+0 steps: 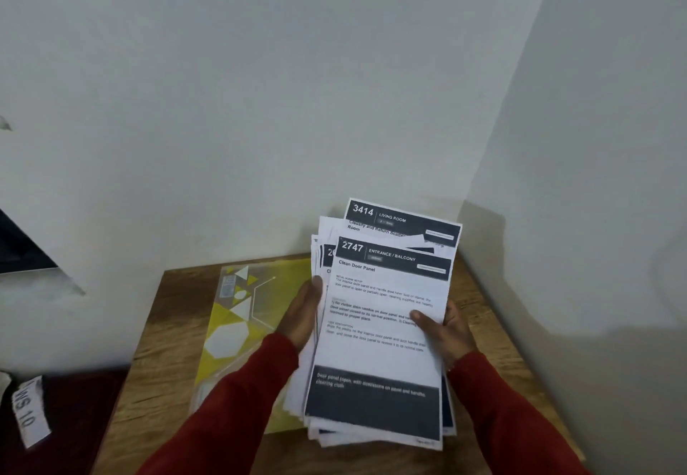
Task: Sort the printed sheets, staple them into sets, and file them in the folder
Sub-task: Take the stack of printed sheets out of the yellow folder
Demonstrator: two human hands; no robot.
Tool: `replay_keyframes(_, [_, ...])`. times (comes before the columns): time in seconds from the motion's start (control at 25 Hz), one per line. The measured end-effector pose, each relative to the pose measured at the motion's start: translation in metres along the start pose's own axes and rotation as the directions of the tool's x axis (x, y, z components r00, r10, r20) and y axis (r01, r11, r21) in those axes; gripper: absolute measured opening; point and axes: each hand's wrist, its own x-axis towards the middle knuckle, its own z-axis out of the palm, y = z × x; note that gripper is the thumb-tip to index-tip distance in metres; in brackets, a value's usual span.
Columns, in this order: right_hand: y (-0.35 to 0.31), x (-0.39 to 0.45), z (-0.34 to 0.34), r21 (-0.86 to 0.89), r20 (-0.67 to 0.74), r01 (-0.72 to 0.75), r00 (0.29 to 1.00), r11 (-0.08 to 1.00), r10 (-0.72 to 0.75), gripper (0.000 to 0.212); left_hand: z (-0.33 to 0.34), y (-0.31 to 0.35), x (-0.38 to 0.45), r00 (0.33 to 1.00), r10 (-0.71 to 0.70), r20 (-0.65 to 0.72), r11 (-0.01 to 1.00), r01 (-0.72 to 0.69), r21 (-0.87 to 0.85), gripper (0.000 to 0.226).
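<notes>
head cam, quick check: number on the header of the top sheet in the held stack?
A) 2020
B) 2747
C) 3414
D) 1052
B: the top sheet of the stack, held between the left hand and right hand, reads "2747 Entrance / Balcony, Clean Door Panel"; 3414 is on the rear sheet sticking out behind it.

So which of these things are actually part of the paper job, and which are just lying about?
Part of the job:
- stack of printed sheets, held by left hand and right hand
- yellow folder on the wooden table

Just lying about:
- white tag marked "WS 10"
</notes>
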Motion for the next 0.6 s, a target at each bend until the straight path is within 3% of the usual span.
replay_keyframes(0.08, [-0.003, 0.003, -0.008, -0.021, -0.042, 0.071, 0.997, 0.997, -0.072, 0.075, -0.002, -0.026, -0.002, 0.995, -0.08, -0.054, 0.966, 0.091, 0.24, 0.079])
replay_keyframes(0.12, [-0.004, 0.004, -0.011, -0.032, -0.062, 0.097, 0.993, 0.995, -0.099, 0.064, -0.007, -0.041, -0.007, 0.994, -0.094, -0.051, 0.895, 0.106, 0.433, 0.083])
replay_keyframes(0.2, [-0.008, 0.006, -0.016, -0.039, -0.1, 0.116, 0.988, 0.992, -0.119, 0.046, -0.021, -0.079, -0.018, 0.989, -0.14, -0.057, 0.575, 0.128, 0.808, 0.071])
replay_keyframes(0.24, [-0.008, 0.008, -0.017, -0.045, -0.106, 0.115, 0.987, 0.992, -0.119, 0.044, -0.028, -0.09, -0.026, 0.985, -0.161, -0.066, 0.446, 0.133, 0.885, 0.067])
replay_keyframes(0.28, [-0.006, 0.01, -0.018, -0.058, -0.108, 0.116, 0.987, 0.991, -0.122, 0.045, -0.035, -0.1, -0.033, 0.982, -0.169, -0.086, 0.383, 0.146, 0.912, 0.071])
replay_keyframes(0.36, [-0.001, 0.014, -0.018, -0.081, -0.116, 0.112, 0.986, 0.99, -0.121, 0.047, -0.046, -0.11, -0.046, 0.98, -0.125, -0.154, 0.337, 0.188, 0.923, 0.084])
replay_keyframes(0.48, [0.004, 0.018, -0.014, -0.086, -0.118, 0.091, 0.988, 0.992, -0.101, 0.044, -0.056, -0.099, -0.06, 0.956, -0.046, -0.291, 0.308, 0.29, 0.906, 0.066])
replay_keyframes(0.52, [0.004, 0.018, -0.013, -0.089, -0.103, 0.09, 0.99, 0.992, -0.099, 0.043, -0.057, -0.094, -0.06, 0.951, -0.003, -0.309, 0.333, 0.293, 0.896, 0.063])
replay_keyframes(0.6, [0.001, 0.018, -0.008, -0.086, -0.071, 0.093, 0.993, 0.992, -0.099, 0.046, -0.047, -0.072, -0.05, 0.957, 0.09, -0.276, 0.511, 0.193, 0.838, 0.073])
